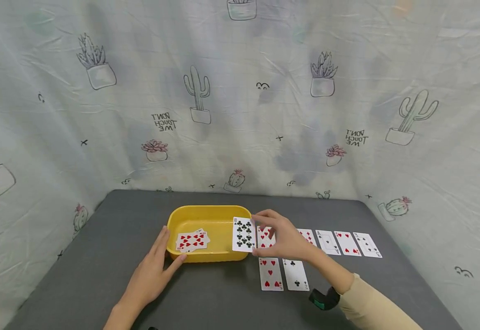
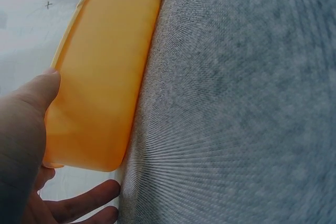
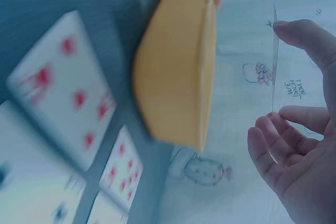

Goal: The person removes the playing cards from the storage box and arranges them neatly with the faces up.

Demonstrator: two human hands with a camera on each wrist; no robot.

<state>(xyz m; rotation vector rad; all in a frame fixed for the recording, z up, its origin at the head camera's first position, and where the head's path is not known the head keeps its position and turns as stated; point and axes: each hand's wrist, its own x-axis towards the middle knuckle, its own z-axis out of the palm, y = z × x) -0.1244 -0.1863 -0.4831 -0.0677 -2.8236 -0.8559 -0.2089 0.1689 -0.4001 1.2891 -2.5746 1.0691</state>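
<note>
A shallow yellow plastic tray (image 1: 206,257) sits on the dark grey tabletop. At its left end, my left hand (image 1: 151,270) grips the corner, thumb on the front rim and fingers along the end wall. In the left wrist view that thumb (image 2: 44,90) lies against the yellow wall. Over the tray's right end, my right hand (image 1: 283,236) pinches a ten of clubs (image 1: 244,234) between thumb and fingers. The right wrist view shows this playing card (image 3: 274,61) edge-on, apart from the tray. Inside the tray lies a small pile of cards (image 1: 192,240), a hearts card on top.
Right of the tray, a row of face-up cards includes an ace (image 1: 328,242), a hearts card (image 1: 347,243) and a black-suited card (image 1: 367,245). Nearer me lie a five of hearts (image 1: 270,275) and a two of clubs (image 1: 295,276). A patterned curtain (image 1: 240,137) hangs behind.
</note>
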